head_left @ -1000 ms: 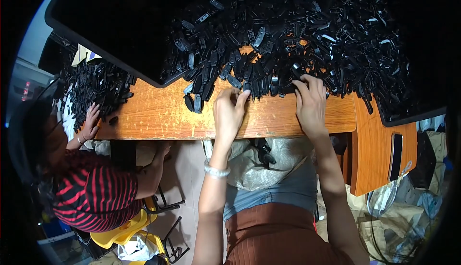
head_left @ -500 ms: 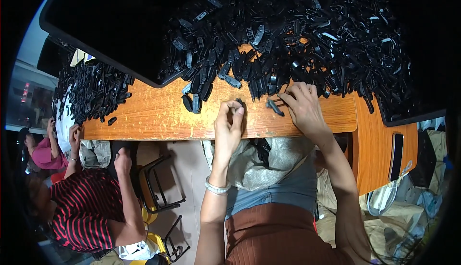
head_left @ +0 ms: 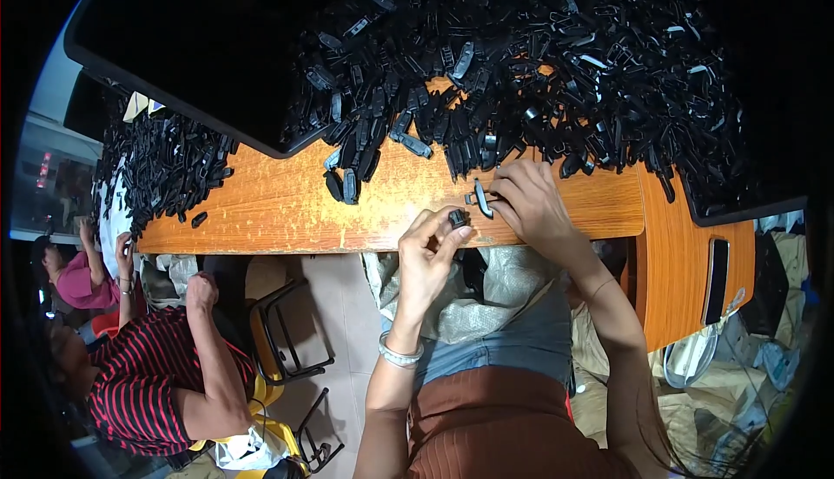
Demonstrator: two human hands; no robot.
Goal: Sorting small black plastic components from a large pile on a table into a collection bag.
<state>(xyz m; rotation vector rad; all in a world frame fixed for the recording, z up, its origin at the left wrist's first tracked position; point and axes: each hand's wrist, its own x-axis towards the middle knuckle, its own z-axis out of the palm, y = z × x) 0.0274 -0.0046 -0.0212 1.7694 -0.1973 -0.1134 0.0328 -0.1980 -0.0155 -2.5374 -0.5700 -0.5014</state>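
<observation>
- Left hand (head_left: 430, 249) has come back from the pile edge to the near edge of the wooden table (head_left: 278, 210); a second ago it was up at the heap with fingers spread flat.
- It now pinches a small black plastic piece (head_left: 457, 218) between thumb and fingertips, just over the table edge.
- Right hand (head_left: 530, 205) has also pulled back from the heap and rests on the table, fingers curled around a thin black clip part (head_left: 480, 198) that stands roughly upright.
- The two parts are near each other, not touching; my read: each hand has picked one part and they are being brought together to mate.
- Big pile of black plastic parts (head_left: 539, 71) sits just beyond the hands, partly on a black tray (head_left: 174, 53); looks much the same as before.
- Grey sack (head_left: 486, 292) lies in the lap under the table edge.
- Co-worker in striped shirt (head_left: 143, 375) on the left has shifted away from the smaller pile (head_left: 165, 166); that person's arm is now down off the table.
</observation>
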